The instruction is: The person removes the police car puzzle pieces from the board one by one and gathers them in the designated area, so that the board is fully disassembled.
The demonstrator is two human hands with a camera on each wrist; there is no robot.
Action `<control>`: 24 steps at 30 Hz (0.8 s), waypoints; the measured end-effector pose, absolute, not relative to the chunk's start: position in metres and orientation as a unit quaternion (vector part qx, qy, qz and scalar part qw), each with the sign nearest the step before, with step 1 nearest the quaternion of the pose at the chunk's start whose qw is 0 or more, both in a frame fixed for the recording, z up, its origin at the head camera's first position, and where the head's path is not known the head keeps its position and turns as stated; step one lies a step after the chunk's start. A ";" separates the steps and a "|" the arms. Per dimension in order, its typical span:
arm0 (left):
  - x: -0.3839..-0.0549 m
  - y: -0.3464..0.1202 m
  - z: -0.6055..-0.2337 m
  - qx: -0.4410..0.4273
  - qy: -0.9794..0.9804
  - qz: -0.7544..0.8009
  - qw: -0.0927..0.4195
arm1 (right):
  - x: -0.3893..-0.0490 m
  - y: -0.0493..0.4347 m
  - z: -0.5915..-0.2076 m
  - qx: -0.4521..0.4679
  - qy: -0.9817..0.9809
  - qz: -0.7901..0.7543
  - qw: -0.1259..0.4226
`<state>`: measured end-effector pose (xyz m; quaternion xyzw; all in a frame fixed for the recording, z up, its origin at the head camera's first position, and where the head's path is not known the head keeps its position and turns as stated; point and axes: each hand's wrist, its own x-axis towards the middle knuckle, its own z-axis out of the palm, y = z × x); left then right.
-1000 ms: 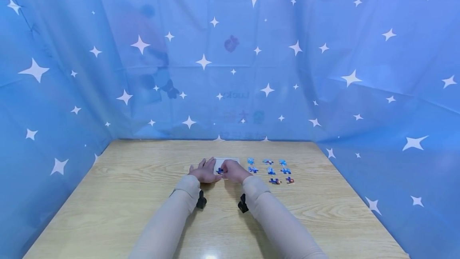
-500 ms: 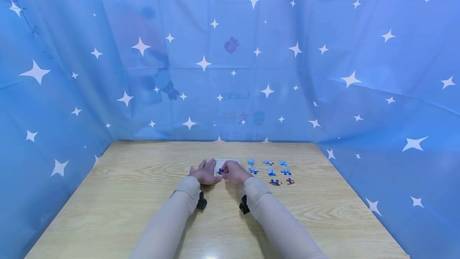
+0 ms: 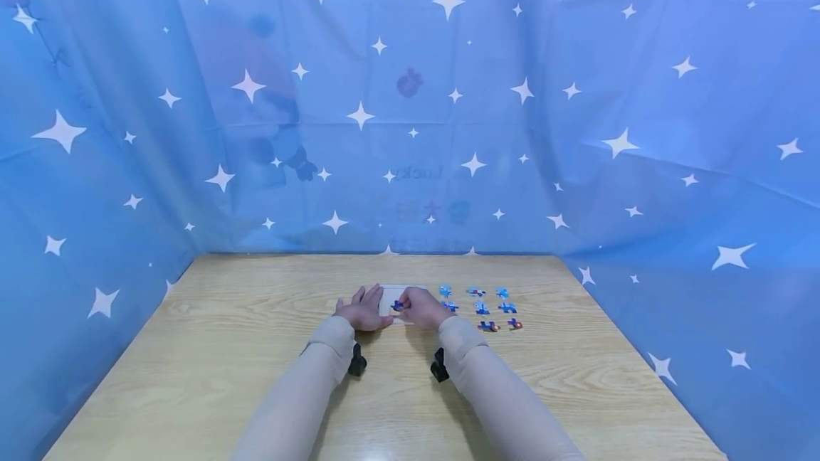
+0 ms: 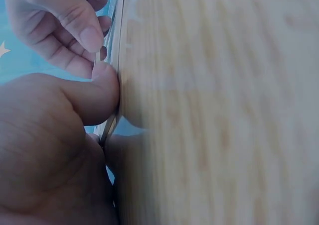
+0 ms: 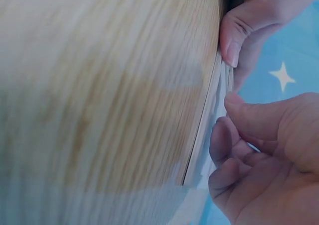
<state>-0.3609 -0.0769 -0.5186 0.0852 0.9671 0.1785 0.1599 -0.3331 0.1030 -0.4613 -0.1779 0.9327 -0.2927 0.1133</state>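
In the head view, a small white puzzle tray (image 3: 389,294) lies between both hands. My left hand (image 3: 362,311) rests along its left side with the fingers spread; in the left wrist view the thumb (image 4: 102,95) presses against the front edge. A dark blue jigsaw piece (image 3: 397,305) is pinched between the thumb and fingers of my right hand (image 3: 424,306), over the tray's left half. Seen from the right wrist, those fingertips (image 5: 222,135) are just at the tray's edge (image 5: 209,115). The hand hides the tray's right part.
Several loose jigsaw pieces (image 3: 482,308) lie in rough rows to the right of the tray on the wooden table (image 3: 269,347). A blue curtain with white stars (image 3: 410,91) hangs behind the table and along its sides.
My right hand has shifted slightly to the right with the jigsaw piece, over the tray. The left hand stays at the tray's left side. The head view has tilted a little.
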 end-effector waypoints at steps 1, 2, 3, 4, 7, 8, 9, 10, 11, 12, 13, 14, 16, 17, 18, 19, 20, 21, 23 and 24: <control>-0.361 -0.077 -0.519 0.086 0.967 0.179 0.161 | -0.333 0.103 -0.461 -0.176 0.933 -0.294 0.113; -0.360 -0.078 -0.518 0.087 0.966 0.181 0.161 | -0.332 0.104 -0.460 -0.176 0.932 -0.295 0.113; -0.360 -0.078 -0.518 0.088 0.966 0.183 0.159 | -0.332 0.104 -0.459 -0.173 0.932 -0.297 0.115; -0.359 -0.078 -0.517 0.088 0.966 0.185 0.158 | -0.331 0.105 -0.459 -0.172 0.931 -0.300 0.116; -0.357 -0.078 -0.516 0.089 0.965 0.191 0.156 | -0.331 0.108 -0.459 -0.168 0.928 -0.311 0.120; -0.356 -0.077 -0.516 0.087 0.965 0.191 0.154 | -0.332 0.109 -0.460 -0.170 0.928 -0.311 0.118; -0.356 -0.077 -0.516 0.087 0.966 0.190 0.153 | -0.332 0.110 -0.460 -0.169 0.928 -0.311 0.116; -0.356 -0.077 -0.517 0.085 0.966 0.189 0.152 | -0.333 0.111 -0.462 -0.169 0.928 -0.311 0.114; -0.356 -0.077 -0.518 0.086 0.966 0.188 0.153 | -0.333 0.112 -0.463 -0.167 0.929 -0.311 0.112; -0.357 -0.077 -0.519 0.085 0.966 0.186 0.155 | -0.333 0.113 -0.464 -0.167 0.930 -0.309 0.109; -0.356 -0.077 -0.519 0.085 0.966 0.185 0.156 | -0.333 0.113 -0.465 -0.166 0.931 -0.308 0.106; -0.356 -0.077 -0.519 0.085 0.966 0.188 0.156 | -0.333 0.114 -0.465 -0.164 0.932 -0.306 0.104; -0.356 -0.077 -0.518 0.085 0.965 0.192 0.159 | -0.333 0.115 -0.465 -0.158 0.933 -0.306 0.101; -0.356 -0.077 -0.517 0.085 0.964 0.194 0.161 | -0.333 0.116 -0.465 -0.155 0.934 -0.305 0.101; -0.355 -0.077 -0.517 0.086 0.963 0.196 0.162 | -0.333 0.116 -0.465 -0.153 0.935 -0.305 0.100; -0.354 -0.077 -0.516 0.086 0.963 0.197 0.162 | -0.332 0.117 -0.465 -0.151 0.935 -0.305 0.099; -0.354 -0.077 -0.515 0.087 0.963 0.199 0.160 | -0.332 0.117 -0.464 -0.149 0.935 -0.307 0.099; -0.354 -0.077 -0.515 0.087 0.963 0.195 0.162 | -0.332 0.118 -0.464 -0.150 0.935 -0.307 0.098; -0.353 -0.077 -0.514 0.088 0.964 0.191 0.164 | -0.331 0.120 -0.464 -0.150 0.935 -0.307 0.097; -0.353 -0.077 -0.513 0.088 0.964 0.190 0.162 | -0.331 0.120 -0.464 -0.152 0.935 -0.306 0.095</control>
